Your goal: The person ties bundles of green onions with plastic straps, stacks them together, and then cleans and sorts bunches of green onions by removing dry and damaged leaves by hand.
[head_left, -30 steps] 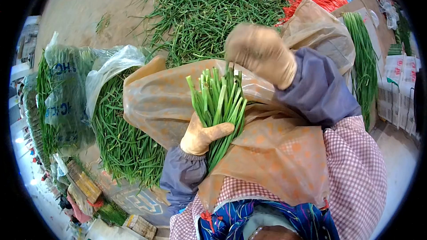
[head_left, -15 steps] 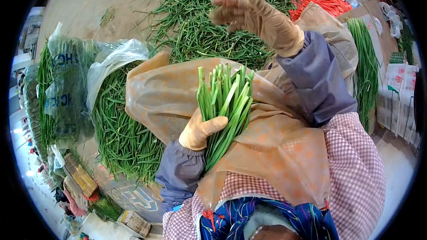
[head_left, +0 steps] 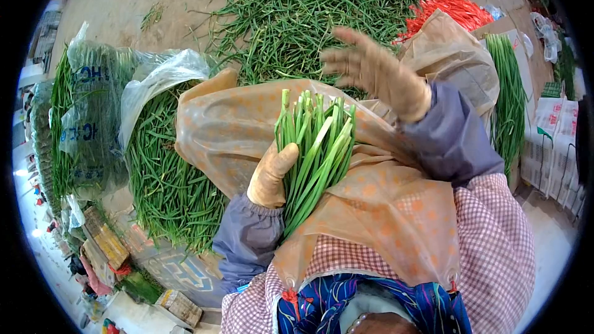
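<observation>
A bunch of green stalks lies over the translucent, orange-spotted apron, pale cut ends pointing away from me. My left hand, in a tan glove, holds the bunch from its left side, with the thumb raised and the other fingers hidden behind the stalks. Up and to the right of the bunch, my right hand, also gloved, is in the air with its fingers spread, somewhat blurred, and nothing shows in it. Behind it spreads a large heap of loose green stalks.
Red ties lie at the upper right, beside a laid-out row of long green stalks. More greens lie at the left, near a plastic-wrapped bundle. White crates stand at the far right.
My right hand swung up and away over the heap, then came back down a little toward the bunch, its fingers now spread. My left thumb has lifted from lying across the stalks.
</observation>
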`<state>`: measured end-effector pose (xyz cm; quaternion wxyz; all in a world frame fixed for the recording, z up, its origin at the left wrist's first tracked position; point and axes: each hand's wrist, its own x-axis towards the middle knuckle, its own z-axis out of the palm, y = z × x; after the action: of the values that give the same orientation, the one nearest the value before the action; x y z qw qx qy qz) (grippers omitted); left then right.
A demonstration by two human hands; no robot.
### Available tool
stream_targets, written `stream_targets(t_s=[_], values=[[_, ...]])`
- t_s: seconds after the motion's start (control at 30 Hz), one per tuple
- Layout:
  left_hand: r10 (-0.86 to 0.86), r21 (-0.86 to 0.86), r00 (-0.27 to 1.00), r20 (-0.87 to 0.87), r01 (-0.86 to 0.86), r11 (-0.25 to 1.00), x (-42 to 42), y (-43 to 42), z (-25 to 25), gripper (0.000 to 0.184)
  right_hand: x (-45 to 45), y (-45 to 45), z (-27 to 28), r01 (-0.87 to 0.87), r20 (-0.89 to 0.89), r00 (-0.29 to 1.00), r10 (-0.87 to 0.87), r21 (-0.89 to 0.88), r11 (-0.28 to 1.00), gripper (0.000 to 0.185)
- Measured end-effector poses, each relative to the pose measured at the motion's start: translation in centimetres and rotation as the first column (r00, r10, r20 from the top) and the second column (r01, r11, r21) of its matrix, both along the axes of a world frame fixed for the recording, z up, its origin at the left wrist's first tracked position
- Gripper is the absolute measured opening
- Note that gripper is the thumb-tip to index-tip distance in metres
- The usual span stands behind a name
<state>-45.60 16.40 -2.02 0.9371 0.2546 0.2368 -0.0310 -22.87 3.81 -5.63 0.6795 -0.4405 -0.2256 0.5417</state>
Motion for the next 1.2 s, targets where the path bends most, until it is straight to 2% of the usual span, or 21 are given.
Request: stream_targets(t_s=[0.07,0.13,0.2,0.23,0.33,0.43,0.47,0.5,0.6,0.63,0.73,0.77,0.87,0.9,0.93,0.97,1.03,1.1,1.13,1.2], values=[[0.003,0.004,1.000,-0.004,-0.002,1.000,0.0,0.1,-0.1,0.072,-3.5,-1.6,-0.1,0.008,-0.307,0.952,-0.003,0.015,1.000,0.082],[0.001,0.005,1.000,-0.030,-0.001,1.000,0.1,0.1,-0.4,0.066,-6.6,-1.7,0.2,-0.048,-0.330,0.944,0.005,-0.122,0.991,0.094],[-0.079,0.179,0.994,-0.079,0.092,0.980,0.2,0.2,-0.4,0.064,-8.4,-0.9,1.6,0.071,-0.430,0.901,-0.054,0.022,0.997,0.099],[-0.115,0.267,0.988,-0.107,0.140,0.954,0.2,0.5,-0.3,0.062,-8.9,-0.2,2.0,0.104,-0.376,0.922,-0.093,0.010,0.995,0.098],[-0.226,0.521,0.971,-0.073,0.231,0.822,-0.2,1.3,0.4,0.064,-9.4,1.4,3.5,0.093,-0.353,0.931,-0.097,-0.026,0.995,0.090],[-0.341,0.757,0.929,-0.146,0.327,0.565,-0.6,2.1,-0.2,0.065,-9.8,3.1,3.0,0.120,-0.172,0.977,-0.128,-0.058,0.991,0.079],[-0.383,0.812,0.907,-0.174,0.352,0.465,-0.5,2.5,-0.3,0.065,-9.7,3.7,3.0,0.105,-0.226,0.966,-0.123,-0.090,0.990,0.077],[-0.398,0.825,0.892,-0.213,0.383,0.415,0.1,2.6,0.9,0.063,-9.5,4.2,3.0,0.091,-0.279,0.952,-0.122,-0.122,0.988,0.075],[-0.474,0.809,0.854,-0.216,0.428,0.402,1.4,3.3,2.2,0.059,-8.9,5.3,2.0,0.124,-0.385,0.908,-0.166,-0.132,0.983,0.064],[-0.485,0.781,0.847,-0.217,0.448,0.435,1.6,3.6,2.0,0.055,-8.6,5.4,1.6,0.135,-0.395,0.904,-0.167,-0.108,0.985,0.063],[-0.616,0.632,0.782,-0.092,0.524,0.571,2.3,5.3,2.0,0.061,-7.5,5.8,1.0,0.201,-0.409,0.891,-0.195,-0.029,0.979,0.056],[-0.609,0.554,0.785,-0.115,0.559,0.616,2.4,5.6,2.8,0.061,-6.7,5.8,1.0,0.218,-0.383,0.902,-0.201,0.002,0.976,0.056],[-0.547,0.765,0.800,-0.246,0.507,0.397,2.8,6.8,4.4,0.056,-2.5,6.1,0.7,0.275,-0.293,0.925,-0.241,0.080,0.958,0.054],[-0.462,0.849,0.850,-0.252,0.424,0.316,2.7,7.3,4.8,0.058,-0.8,6.0,0.3,0.319,-0.264,0.919,-0.294,0.058,0.946,0.052],[-0.463,0.886,0.871,-0.161,0.335,0.321,2.8,8.4,4.6,0.056,1.1,5.8,0.1,0.365,-0.228,0.910,-0.347,0.043,0.930,0.050],[-0.408,0.864,0.896,-0.175,0.338,0.373,3.0,8.9,5.7,0.058,3.0,5.4,-0.3,0.391,-0.223,0.903,-0.367,0.072,0.918,0.044],[-0.277,0.796,0.954,-0.115,0.255,0.549,3.6,9.0,6.5,0.062,5.2,4.7,0.2,0.442,-0.173,0.889,-0.424,0.078,0.894,0.034],[-0.207,0.927,0.964,-0.168,0.225,0.298,5.2,5.3,8.6,0.063,6.5,4.3,0.5,0.430,-0.186,0.894,-0.408,0.099,0.898,0.033],[-0.233,0.949,0.958,-0.167,0.220,0.226,5.7,4.8,7.8,0.061,6.8,4.3,1.0,0.424,-0.179,0.897,-0.403,0.100,0.900,0.033],[-0.407,0.962,0.901,-0.150,0.228,0.152,6.6,5.0,3.3,0.058,8.0,4.2,2.3,0.457,-0.121,0.888,-0.443,0.130,0.880,0.032]])
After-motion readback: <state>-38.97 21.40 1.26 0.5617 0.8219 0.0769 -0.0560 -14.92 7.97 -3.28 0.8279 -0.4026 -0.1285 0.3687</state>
